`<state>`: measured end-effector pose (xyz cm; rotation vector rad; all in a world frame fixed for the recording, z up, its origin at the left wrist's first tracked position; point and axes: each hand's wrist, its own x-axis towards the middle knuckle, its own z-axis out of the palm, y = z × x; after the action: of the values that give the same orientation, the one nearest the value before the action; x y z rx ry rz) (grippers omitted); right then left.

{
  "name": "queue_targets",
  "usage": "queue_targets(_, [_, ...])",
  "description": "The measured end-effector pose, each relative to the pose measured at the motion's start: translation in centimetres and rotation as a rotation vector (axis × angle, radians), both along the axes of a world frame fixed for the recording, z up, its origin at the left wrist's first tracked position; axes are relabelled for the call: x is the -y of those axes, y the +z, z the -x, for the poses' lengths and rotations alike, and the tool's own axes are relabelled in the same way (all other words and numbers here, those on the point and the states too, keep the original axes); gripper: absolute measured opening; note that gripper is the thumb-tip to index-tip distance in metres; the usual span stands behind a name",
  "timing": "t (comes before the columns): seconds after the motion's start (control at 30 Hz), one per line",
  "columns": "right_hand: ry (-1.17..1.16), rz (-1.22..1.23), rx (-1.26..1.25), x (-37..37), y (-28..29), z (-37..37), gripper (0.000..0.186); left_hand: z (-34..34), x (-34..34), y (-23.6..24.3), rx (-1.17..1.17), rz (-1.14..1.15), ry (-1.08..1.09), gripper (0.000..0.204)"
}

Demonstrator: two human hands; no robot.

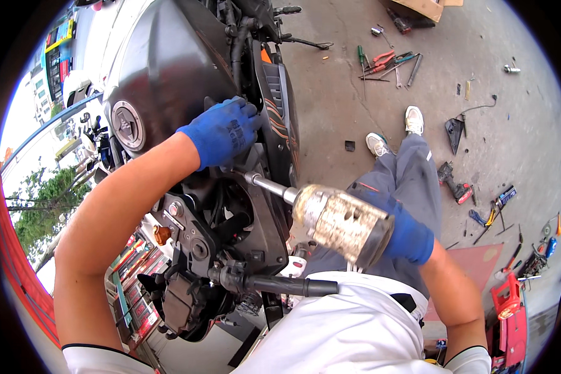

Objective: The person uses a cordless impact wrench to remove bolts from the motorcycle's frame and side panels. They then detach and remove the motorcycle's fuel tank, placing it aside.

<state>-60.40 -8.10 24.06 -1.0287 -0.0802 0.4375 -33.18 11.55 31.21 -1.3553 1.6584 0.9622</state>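
A worn, cream-coloured impact wrench (340, 218) with a dark rear end is gripped in my right hand (410, 234), gloved in blue. From its nose a long silver socket extension (271, 187) points left, its tip at the inner edge of the motorcycle's black fairing (265, 215). I cannot tell whether the tip sits on a fastener. My left hand (224, 134), also blue-gloved, lies between the black fuel tank (174, 68) and the side panel (277, 124). Its fingers are curled, and whatever they hold is hidden beneath them.
The handlebar grip (293, 287) juts toward my waist. On the concrete floor lie pliers and screwdrivers (386, 62), a cordless drill (455, 182), a black plastic piece (455, 134) and several other tools. A red tool case (510, 311) stands at lower right, a cardboard box (427, 7) at the top.
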Motion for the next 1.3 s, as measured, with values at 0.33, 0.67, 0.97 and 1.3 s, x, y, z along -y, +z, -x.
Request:
queue_targets(0.33, [0.122,0.355,0.328,6.4,-4.6,-0.7,0.038,0.3,-1.1,0.0,-0.028,0.121,0.084,0.012])
queue_targets(0.67, [0.122,0.479,0.156,11.9,-5.4,0.4,0.045,3.6,-3.0,1.7,0.257,0.352,0.251,0.011])
queue_targets(0.97, [0.176,0.883,0.410,12.6,-9.7,-1.6,0.056,3.1,-4.5,2.3,0.283,0.676,0.437,0.017])
queue_targets(1.3, [0.078,1.263,-0.023,11.4,-39.6,-3.9,0.058,1.1,-6.3,4.8,0.187,0.494,0.155,0.037])
